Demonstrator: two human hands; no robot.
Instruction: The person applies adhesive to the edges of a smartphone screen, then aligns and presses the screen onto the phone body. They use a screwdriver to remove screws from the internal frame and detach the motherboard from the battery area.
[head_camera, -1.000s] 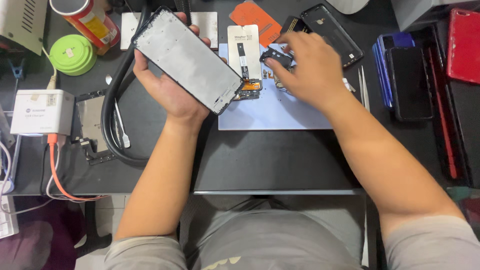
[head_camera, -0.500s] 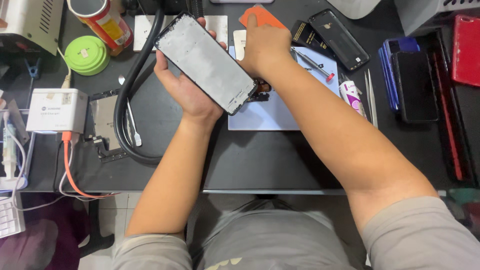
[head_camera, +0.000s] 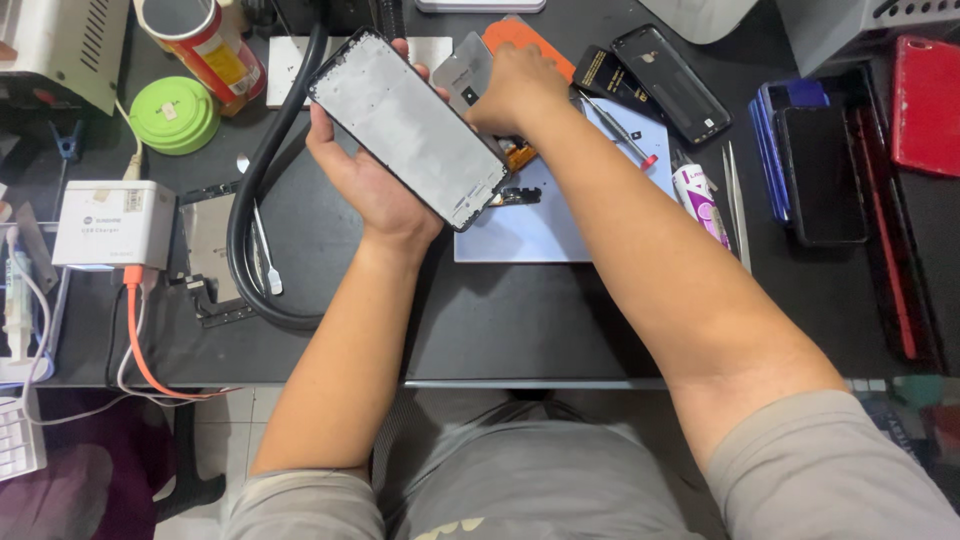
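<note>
While your left hand (head_camera: 375, 190) cradles the phone screen (head_camera: 410, 125) above the desk (head_camera: 560, 320), fingers curled on its edges, your right hand (head_camera: 515, 85) pinches a grey plate (head_camera: 465, 72); thin, light, probably brittle; keep to the rims.

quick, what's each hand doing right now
Left hand: closed around a phone frame, held up off the desk.
Right hand: closed on a grey panel.

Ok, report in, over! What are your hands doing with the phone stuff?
Left hand grips phone screen frame, tilted above desk. Right hand on grey back panel behind it. Screwdriver lies beside right arm.
</note>
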